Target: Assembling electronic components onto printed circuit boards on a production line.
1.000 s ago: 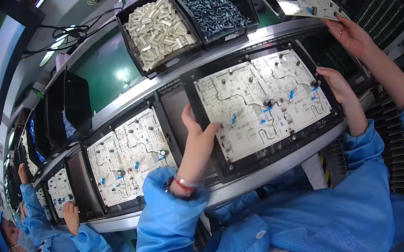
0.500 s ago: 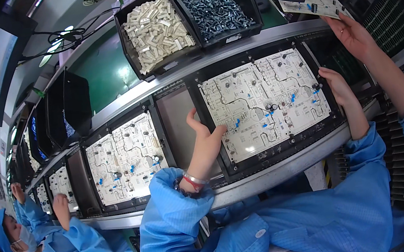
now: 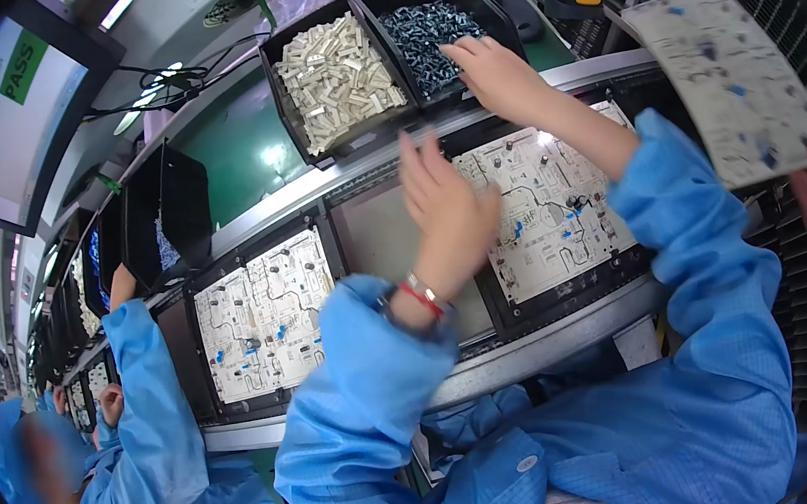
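Seemingly, dark parts (image 3: 419, 33) are reached for in bin (image 3: 479, 3) by R hand (image 3: 509, 83), grip unclear, L hand (image 3: 450, 216), fingers apart, is held nr white PCB (image 3: 551, 209) in frame (image 3: 579, 289), fine pinch prob. needed next

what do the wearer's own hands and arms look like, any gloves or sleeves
No gloves on either hand. The left sleeve and right sleeve are bright blue, loose and creased. By the left hand, the wrist wears a red band with a silvery piece, too blurred to make out fully. The right hand shows no band at its wrist.
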Demonstrator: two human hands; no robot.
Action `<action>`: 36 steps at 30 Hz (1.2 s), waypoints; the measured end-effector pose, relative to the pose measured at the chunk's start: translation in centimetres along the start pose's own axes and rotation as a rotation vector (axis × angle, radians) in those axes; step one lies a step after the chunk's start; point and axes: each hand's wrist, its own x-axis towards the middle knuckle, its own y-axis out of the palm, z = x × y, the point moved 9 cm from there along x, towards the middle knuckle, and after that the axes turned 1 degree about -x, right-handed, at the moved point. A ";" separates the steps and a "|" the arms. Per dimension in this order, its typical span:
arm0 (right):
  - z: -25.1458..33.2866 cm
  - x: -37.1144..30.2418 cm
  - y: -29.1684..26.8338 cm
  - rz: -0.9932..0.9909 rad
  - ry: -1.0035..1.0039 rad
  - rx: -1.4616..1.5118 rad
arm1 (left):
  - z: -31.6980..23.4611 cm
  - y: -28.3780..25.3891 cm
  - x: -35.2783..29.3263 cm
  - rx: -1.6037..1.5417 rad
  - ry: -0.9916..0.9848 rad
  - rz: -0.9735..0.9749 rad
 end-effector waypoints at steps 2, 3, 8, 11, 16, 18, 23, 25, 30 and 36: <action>-2.8 1.7 2.7 0.084 0.022 -0.111 | 0.3 -3.2 4.8 0.186 0.175 -0.250; -3.1 2.7 3.3 0.178 0.002 -0.037 | 1.8 -4.4 7.1 0.273 0.165 -0.315; -2.0 3.9 4.0 0.110 0.025 -0.031 | 10.9 -2.9 13.2 0.233 0.136 0.002; -2.4 3.8 3.1 0.121 -0.013 0.052 | 11.5 -2.4 13.7 0.200 0.034 -0.082; -2.2 3.7 1.1 0.068 0.109 0.067 | 11.5 -2.4 14.1 0.202 -0.038 -0.135; -1.4 3.8 1.4 0.072 -0.111 0.139 | 11.1 -2.4 14.6 0.210 0.011 -0.157; -1.0 3.6 2.4 0.199 -0.168 0.077 | 10.2 -3.5 14.2 0.164 0.001 -0.253; -0.8 3.5 2.1 0.145 -0.166 0.074 | 10.6 -5.3 13.9 -0.061 -0.071 -0.359; -2.6 3.0 2.8 0.166 -0.037 0.118 | 8.0 -7.6 11.3 -0.427 -0.047 -0.354; -0.7 1.4 -2.8 -0.170 -0.201 0.263 | 4.3 -1.5 2.2 -0.887 -0.288 0.088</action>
